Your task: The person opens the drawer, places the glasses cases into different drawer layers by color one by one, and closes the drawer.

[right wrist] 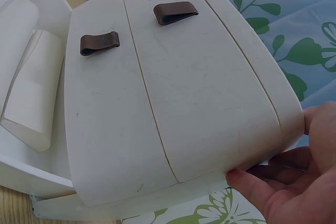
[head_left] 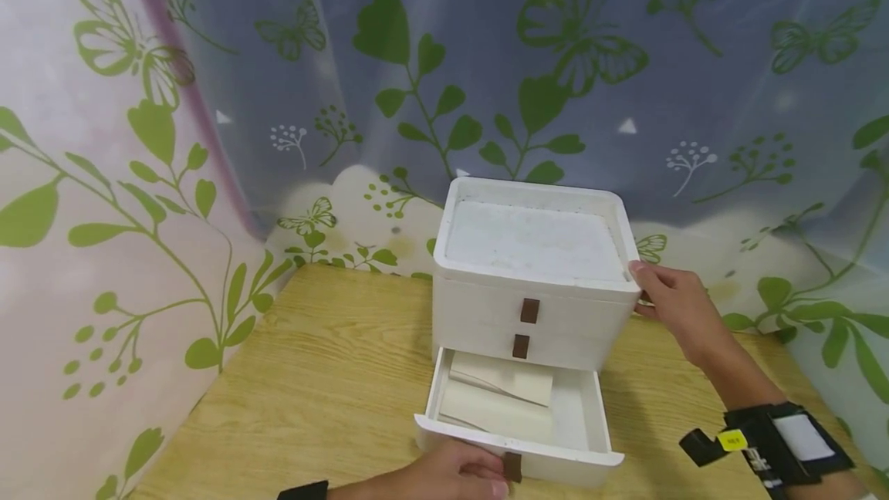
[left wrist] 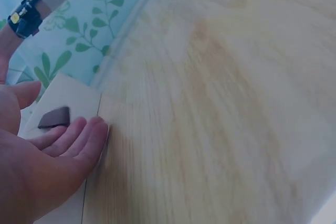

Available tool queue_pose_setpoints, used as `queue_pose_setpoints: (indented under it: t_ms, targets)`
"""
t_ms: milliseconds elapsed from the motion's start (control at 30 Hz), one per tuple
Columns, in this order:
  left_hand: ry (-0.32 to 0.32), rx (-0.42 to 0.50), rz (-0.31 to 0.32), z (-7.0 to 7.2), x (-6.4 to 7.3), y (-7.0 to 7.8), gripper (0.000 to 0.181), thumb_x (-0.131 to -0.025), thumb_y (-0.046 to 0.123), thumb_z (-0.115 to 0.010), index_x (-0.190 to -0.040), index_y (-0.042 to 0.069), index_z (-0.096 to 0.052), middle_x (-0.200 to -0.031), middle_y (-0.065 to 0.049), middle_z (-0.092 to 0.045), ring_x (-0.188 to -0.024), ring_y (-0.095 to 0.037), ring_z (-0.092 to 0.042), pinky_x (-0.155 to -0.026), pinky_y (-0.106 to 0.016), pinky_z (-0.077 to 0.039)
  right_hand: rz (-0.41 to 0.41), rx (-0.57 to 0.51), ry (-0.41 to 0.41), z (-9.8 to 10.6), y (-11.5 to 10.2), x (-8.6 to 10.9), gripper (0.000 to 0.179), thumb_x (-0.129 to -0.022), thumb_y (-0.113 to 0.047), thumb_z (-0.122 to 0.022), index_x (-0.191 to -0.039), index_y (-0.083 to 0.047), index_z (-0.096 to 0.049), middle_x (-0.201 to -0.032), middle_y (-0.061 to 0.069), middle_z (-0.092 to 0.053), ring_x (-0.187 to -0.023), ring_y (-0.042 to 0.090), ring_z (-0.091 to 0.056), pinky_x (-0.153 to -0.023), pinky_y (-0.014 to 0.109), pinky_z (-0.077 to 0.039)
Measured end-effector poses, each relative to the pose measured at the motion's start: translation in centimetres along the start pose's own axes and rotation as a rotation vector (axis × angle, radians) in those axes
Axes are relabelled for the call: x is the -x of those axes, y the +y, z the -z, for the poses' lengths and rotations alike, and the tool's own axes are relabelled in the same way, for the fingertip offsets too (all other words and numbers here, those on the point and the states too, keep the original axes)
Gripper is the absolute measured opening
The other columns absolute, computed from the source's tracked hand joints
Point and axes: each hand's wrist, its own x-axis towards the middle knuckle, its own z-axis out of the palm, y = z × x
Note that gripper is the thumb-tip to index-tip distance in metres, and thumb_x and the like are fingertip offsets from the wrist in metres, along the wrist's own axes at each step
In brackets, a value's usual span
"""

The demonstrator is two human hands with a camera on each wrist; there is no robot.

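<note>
A white storage cabinet with brown pull tabs stands on the table. Its bottom drawer is pulled out; the two drawers above are closed. Two cream, rolled-looking items lie inside; their exact kind cannot be told. My left hand is at the drawer's front, fingers beside and just under its brown tab. In the left wrist view, the thumb stands apart from the loosely extended fingers. At the cabinet's upper right corner, my right hand grips the edge, thumb on the rim and fingers along the side.
The wood-grain table extends on both sides of the cabinet. Behind it hangs a curtain printed with green leaves and butterflies, and a similar pale sheet lines the left side. The cabinet top is a shallow rimmed tray.
</note>
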Motion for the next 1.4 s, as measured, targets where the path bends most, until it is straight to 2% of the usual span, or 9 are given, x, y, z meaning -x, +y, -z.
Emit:
queue_pose_setpoints:
  t_ms: [100,200,300,500,700,867,1067,1167,1400]
  targets:
    - [0.005,0.039,0.039,-0.4,-0.2,-0.1,0.039,-0.098,0.027,-0.070,-0.121,-0.005,-0.069,-0.111,-0.015,-0.078,-0.098,-0.010,-0.072,-0.085,-0.021,-0.061,0.000,0.001,-0.003,0.0,0.0,0.0,0.079,-0.109,-0.058,-0.034,-0.161,0.002,-0.031,-0.163,0.030,-0.036,-0.144,0.049,-0.046,-0.103,0.037,-0.050]
    - [0.019,0.057,0.038,-0.9,-0.5,-0.1,0.038,-0.100,0.031,-0.068,-0.111,-0.005,-0.072,-0.105,-0.017,-0.079,-0.087,-0.005,-0.070,-0.077,-0.017,-0.058,0.001,-0.001,-0.001,0.0,0.0,0.0,0.079,-0.109,-0.058,-0.035,-0.161,0.002,-0.031,-0.163,0.030,-0.036,-0.144,0.049,-0.046,-0.104,0.040,-0.049]
    - [0.035,0.069,0.004,-1.4,-1.0,0.0,0.046,-0.104,0.033,-0.064,-0.105,-0.013,-0.072,-0.105,-0.023,-0.078,-0.084,-0.002,-0.069,-0.076,-0.014,-0.057,0.001,0.003,0.002,0.0,0.0,0.0,0.079,-0.109,-0.058,-0.035,-0.161,0.002,-0.031,-0.163,0.030,-0.036,-0.144,0.049,-0.046,-0.104,0.042,-0.048]
    - [0.041,0.133,-0.018,-2.1,-1.8,-0.2,0.053,-0.109,0.029,-0.054,-0.108,-0.023,-0.067,-0.102,-0.026,-0.074,-0.082,-0.003,-0.067,-0.077,-0.014,-0.059,0.000,-0.005,0.000,-0.1,0.2,-0.1,0.080,-0.109,-0.058,-0.035,-0.161,0.002,-0.030,-0.163,0.030,-0.036,-0.144,0.049,-0.046,-0.104,0.041,-0.049]
    - [0.150,0.114,-0.011,-2.8,-2.3,-0.5,0.044,-0.107,0.019,-0.056,-0.100,-0.022,-0.070,-0.092,-0.028,-0.075,-0.067,-0.003,-0.063,-0.061,-0.011,-0.052,0.000,0.002,0.008,-0.1,0.3,0.1,0.080,-0.109,-0.058,-0.034,-0.161,0.003,-0.031,-0.162,0.031,-0.036,-0.144,0.049,-0.047,-0.102,0.037,-0.051]
    - [0.208,0.151,-0.005,-3.4,-2.3,-0.4,0.040,-0.105,0.014,-0.057,-0.097,-0.023,-0.069,-0.081,-0.011,-0.074,-0.063,-0.004,-0.061,-0.058,-0.011,-0.051,0.009,0.002,0.006,-0.1,0.1,0.0,0.079,-0.109,-0.058,-0.035,-0.160,0.003,-0.032,-0.162,0.031,-0.037,-0.143,0.050,-0.047,-0.103,0.040,-0.050]
    - [0.223,0.197,0.008,-3.7,-2.5,-0.2,0.042,-0.102,0.013,-0.055,-0.096,-0.028,-0.065,-0.071,0.002,-0.067,-0.061,-0.003,-0.059,-0.058,-0.012,-0.049,0.010,-0.001,0.008,0.0,0.0,0.1,0.079,-0.109,-0.057,-0.034,-0.159,0.004,-0.033,-0.161,0.031,-0.038,-0.143,0.050,-0.048,-0.101,0.035,-0.052]
    - [0.219,0.217,0.019,-3.7,-2.9,-0.2,0.042,-0.102,0.013,-0.055,-0.097,-0.028,-0.064,-0.068,0.003,-0.066,-0.060,-0.004,-0.059,-0.057,-0.013,-0.050,0.013,-0.003,0.007,0.1,0.1,0.1,0.079,-0.109,-0.057,-0.034,-0.159,0.004,-0.034,-0.161,0.031,-0.038,-0.143,0.049,-0.048,-0.099,0.031,-0.054]
    - [0.200,0.244,0.019,-3.4,-4.1,-0.1,0.043,-0.104,0.013,-0.051,-0.098,-0.028,-0.061,-0.066,0.001,-0.063,-0.059,-0.008,-0.063,-0.056,-0.016,-0.052,0.017,-0.004,0.002,0.0,-0.1,0.2,0.078,-0.110,-0.056,-0.034,-0.159,0.004,-0.034,-0.161,0.031,-0.038,-0.143,0.049,-0.047,-0.102,0.037,-0.052]
